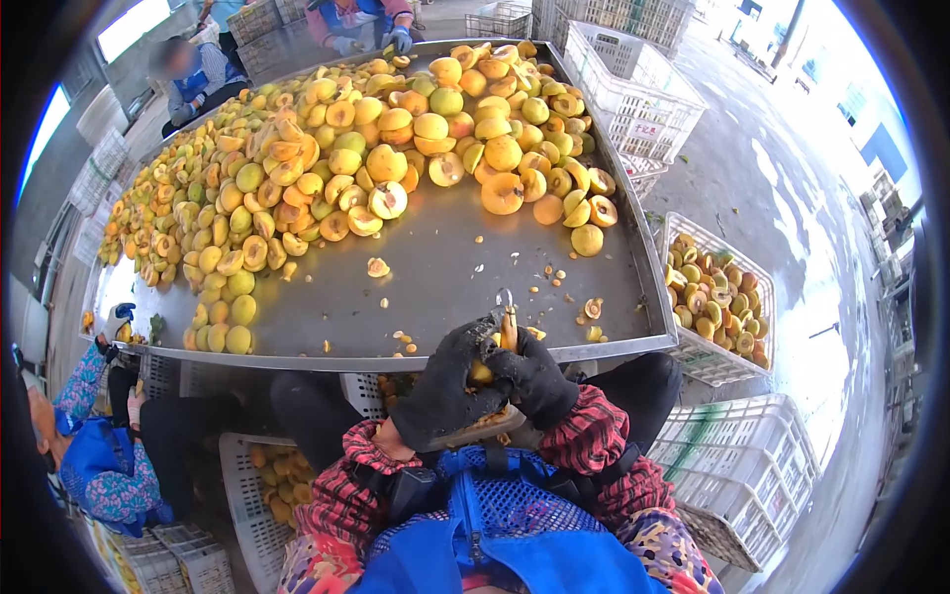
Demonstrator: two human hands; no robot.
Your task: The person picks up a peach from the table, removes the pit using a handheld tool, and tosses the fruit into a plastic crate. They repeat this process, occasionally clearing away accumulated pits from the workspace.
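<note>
Both hands wear dark gloves and meet at the near edge of the metal table [396, 282]. My left hand [450, 386] is closed around a yellow peach [481, 373], which is mostly hidden by the fingers. My right hand [539, 381] presses against it, closed on a small pitting tool [509, 329] with a light handle and a metal loop pointing up and away. The fingers partly cover the handle. Just beyond the hands lie fruit scraps and a cut peach piece [592, 308]. A large heap of peaches [327, 168], many halved, covers the table's far and left parts.
A crate of peaches [717, 302] stands right of the table, with a white crate [737, 475] nearer me. Another peach crate [242, 495] is by my left leg. Co-workers sit at left [109, 455] and across the table [361, 20]. Stacked crates [633, 89] stand behind.
</note>
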